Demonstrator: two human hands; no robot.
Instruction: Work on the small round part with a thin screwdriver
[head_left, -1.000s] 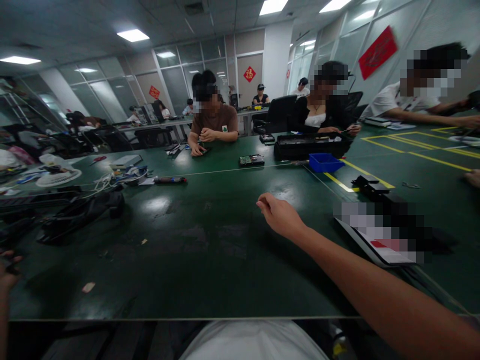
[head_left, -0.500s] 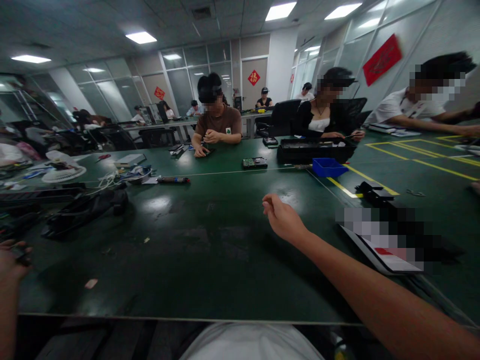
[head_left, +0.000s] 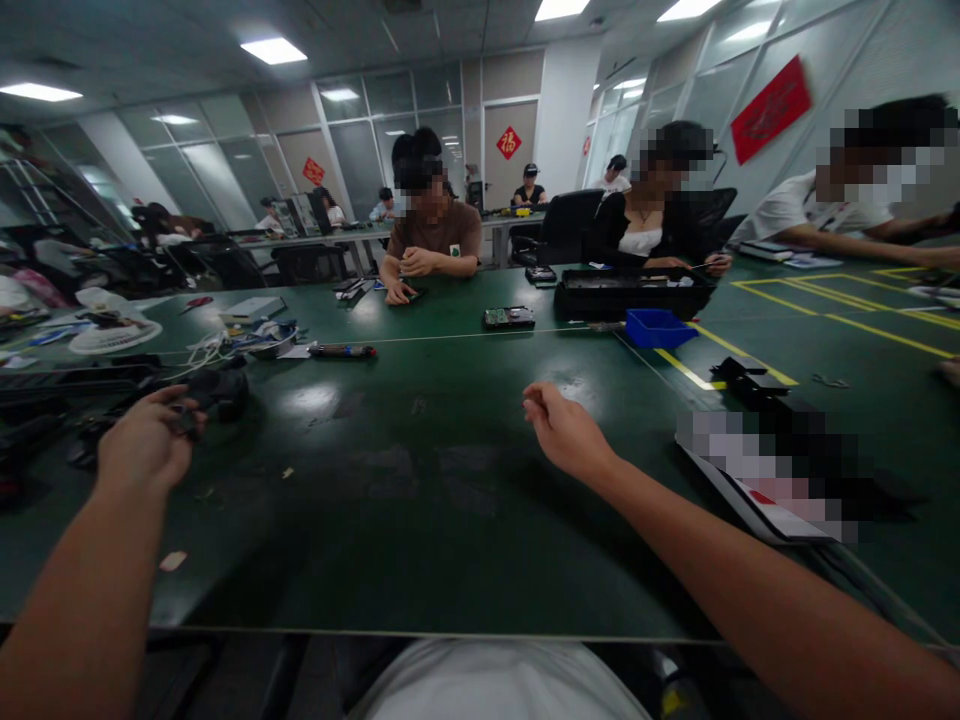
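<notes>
My left hand (head_left: 146,443) reaches out over the left part of the green table (head_left: 420,500), fingers closed round a small dark object (head_left: 185,421) that I cannot make out. It sits just in front of a heap of black gear (head_left: 217,390). My right hand (head_left: 562,430) hovers over the table's middle with the fingers curled in a loose pinch; whether anything is in them is hidden.
A blue bin (head_left: 660,327), a long black tray (head_left: 626,293) and a circuit board (head_left: 508,318) lie at the far side. A flat black device (head_left: 757,382) and papers are at my right. Cables and a marker (head_left: 341,351) lie left. Several people sit opposite.
My left arm has come in from the lower left edge and stretched forward toward the black gear. My right hand has stayed nearly in place.
</notes>
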